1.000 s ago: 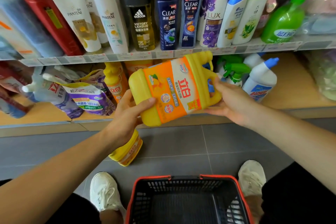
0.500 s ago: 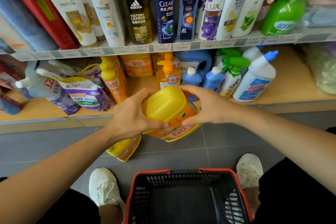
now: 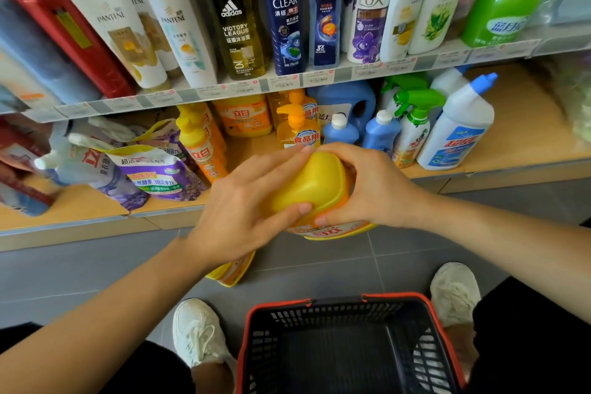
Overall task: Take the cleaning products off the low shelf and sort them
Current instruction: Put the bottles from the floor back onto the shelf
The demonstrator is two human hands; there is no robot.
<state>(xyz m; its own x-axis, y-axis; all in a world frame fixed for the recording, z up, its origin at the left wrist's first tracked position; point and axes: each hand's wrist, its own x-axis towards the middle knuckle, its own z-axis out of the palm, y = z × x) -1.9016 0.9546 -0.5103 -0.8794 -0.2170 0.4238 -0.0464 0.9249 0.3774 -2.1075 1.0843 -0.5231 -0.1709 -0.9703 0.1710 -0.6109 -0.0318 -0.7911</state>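
I am holding the jug between both hands, just in front of the low shelf's front edge and above the floor. My left hand is clasping its yellow end, fingers spread over the top and thumb pressing the near side. My right hand is curling round its right side. The jug is tilting so that this end is facing me and the label is hanging below.

I am judging this as the carrying step: the jug is off the shelf and not yet sorted. Next I am probably setting it down, either by the yellow bottle lying on the floor under my left wrist or into the basket. That is calling for a two-handed lowering, bringing the jug upright first.

The pump bottle and blue bottles are standing close behind my fingertips, so I am planning to draw back toward myself. Bare floor is showing between the shelf's front edge and the basket's far rim, to the right of the bottle. The basket is sitting between my shoes.
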